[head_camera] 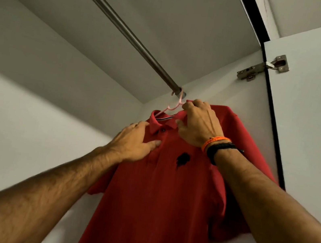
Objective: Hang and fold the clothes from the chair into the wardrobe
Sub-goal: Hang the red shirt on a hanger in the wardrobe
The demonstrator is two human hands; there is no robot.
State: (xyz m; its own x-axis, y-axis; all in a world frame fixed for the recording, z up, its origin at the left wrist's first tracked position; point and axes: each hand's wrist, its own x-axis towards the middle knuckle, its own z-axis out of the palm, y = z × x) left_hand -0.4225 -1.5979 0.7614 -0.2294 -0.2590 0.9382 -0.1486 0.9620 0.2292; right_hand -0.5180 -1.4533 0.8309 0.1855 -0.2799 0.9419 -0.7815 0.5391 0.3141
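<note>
Inside the wardrobe (34, 83), a red polo shirt (155, 194) is hung on a pink hanger (171, 107) at the rail's (117, 20) four-o'clock end. Its collar is pinched by the right hand (199, 125); the left hand (134, 144) is laid flat at nine o'clock. Soft, light fabric is best held at the shoulders.

Nothing here that I can read: the dark emblem (182, 159) on the chest of my red polo shirt (159, 201), mid-frame, carries no legible letters.
</note>
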